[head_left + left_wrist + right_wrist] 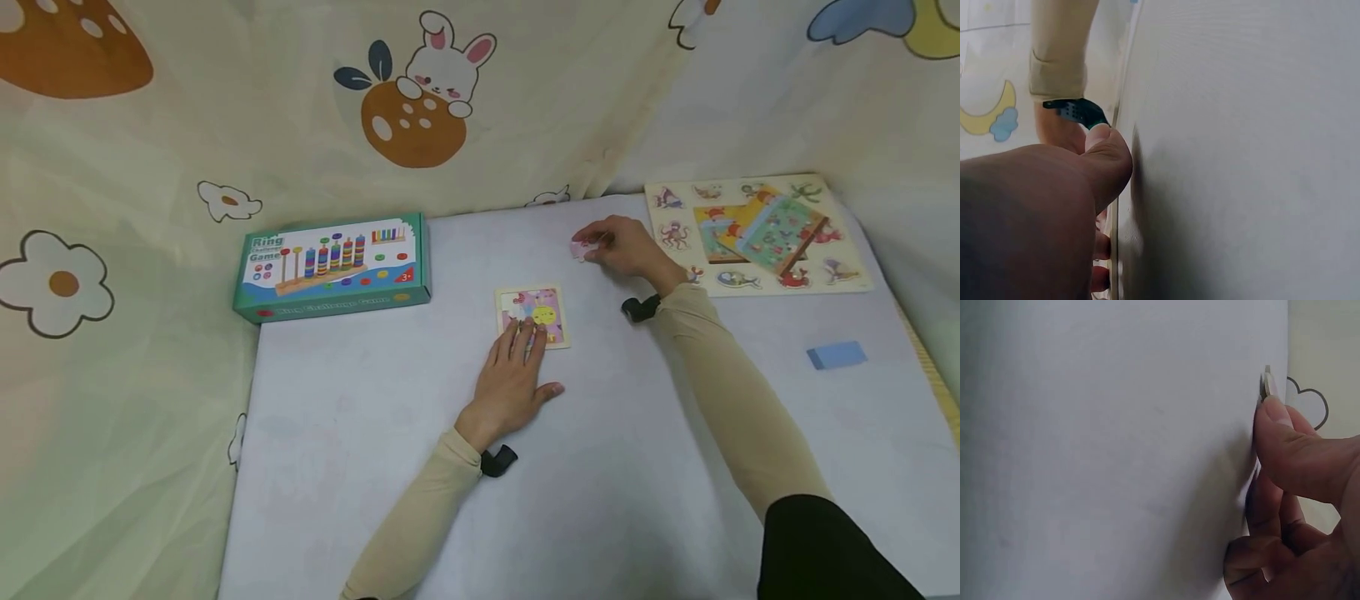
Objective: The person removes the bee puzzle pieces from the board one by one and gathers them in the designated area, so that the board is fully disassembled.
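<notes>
A small square picture puzzle with a yellow round figure on pink lies flat near the middle of the table. The straight fingers of my left hand rest on its near edge, covering the lower left part of the picture. Farther back and to the right, my right hand pinches a small pink puzzle piece between thumb and fingers. From the right wrist, that piece shows as a thin edge at the thumb tip, close over the white tabletop.
A green ring game box stands at the back left. At the back right lies a wooden sea animal board bearing picture boards. A blue block sits at the right. Behind the table hangs a printed curtain.
</notes>
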`<state>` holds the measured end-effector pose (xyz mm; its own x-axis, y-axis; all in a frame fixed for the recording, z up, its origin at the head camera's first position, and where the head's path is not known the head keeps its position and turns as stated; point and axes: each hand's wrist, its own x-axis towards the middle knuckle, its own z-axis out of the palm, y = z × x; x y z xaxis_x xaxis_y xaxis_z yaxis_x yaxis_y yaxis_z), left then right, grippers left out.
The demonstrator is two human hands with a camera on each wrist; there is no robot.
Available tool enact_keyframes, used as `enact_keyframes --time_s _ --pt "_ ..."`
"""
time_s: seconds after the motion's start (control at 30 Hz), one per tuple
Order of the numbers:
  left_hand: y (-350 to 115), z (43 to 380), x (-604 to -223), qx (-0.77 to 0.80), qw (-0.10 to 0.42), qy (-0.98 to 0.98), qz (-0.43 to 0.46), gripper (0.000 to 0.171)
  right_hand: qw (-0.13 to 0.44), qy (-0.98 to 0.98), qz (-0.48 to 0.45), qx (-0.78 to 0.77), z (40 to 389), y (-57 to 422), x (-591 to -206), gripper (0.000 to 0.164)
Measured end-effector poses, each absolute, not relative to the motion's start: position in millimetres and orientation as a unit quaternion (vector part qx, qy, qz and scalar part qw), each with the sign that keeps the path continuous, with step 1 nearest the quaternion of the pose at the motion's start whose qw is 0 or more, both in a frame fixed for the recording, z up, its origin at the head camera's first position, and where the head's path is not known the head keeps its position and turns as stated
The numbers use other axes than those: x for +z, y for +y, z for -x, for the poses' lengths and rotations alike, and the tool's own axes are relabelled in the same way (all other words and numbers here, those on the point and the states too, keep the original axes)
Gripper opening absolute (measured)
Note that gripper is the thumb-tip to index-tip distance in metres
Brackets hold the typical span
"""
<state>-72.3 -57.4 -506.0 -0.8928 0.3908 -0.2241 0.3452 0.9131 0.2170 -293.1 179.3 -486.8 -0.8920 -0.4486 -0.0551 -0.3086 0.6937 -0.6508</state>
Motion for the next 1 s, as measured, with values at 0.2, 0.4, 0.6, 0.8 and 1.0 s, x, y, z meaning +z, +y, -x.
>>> enact_keyframes --time_s 0.2,0.4,0.6,0.8,1.0 --pt "-59 71 -506 0.082 0.134 0.969 -0.190 0.093 0.108 0.917 0.197 -0.330 293 179 -489 0.034" --pt "-59 71 -505 0.084 0.130 0.969 -0.195 0.092 0.094 0.917 0.205 -0.329 293 181 -490 0.036" --pt "-59 72 -504 0.080 0.130 0.968 -0.198 0.091 0.081 0.911 0.204 -0.348 285 176 -479 0.037" --pt "-59 74 -504 0.080 0.134 0.969 -0.191 0.092 0.113 0.895 0.249 -0.353 268 147 -468 0.025" --pt "-60 75 -506 0.086 0.132 0.969 -0.190 0.092 0.170 0.873 0.307 -0.338 251 115 -475 0.025"
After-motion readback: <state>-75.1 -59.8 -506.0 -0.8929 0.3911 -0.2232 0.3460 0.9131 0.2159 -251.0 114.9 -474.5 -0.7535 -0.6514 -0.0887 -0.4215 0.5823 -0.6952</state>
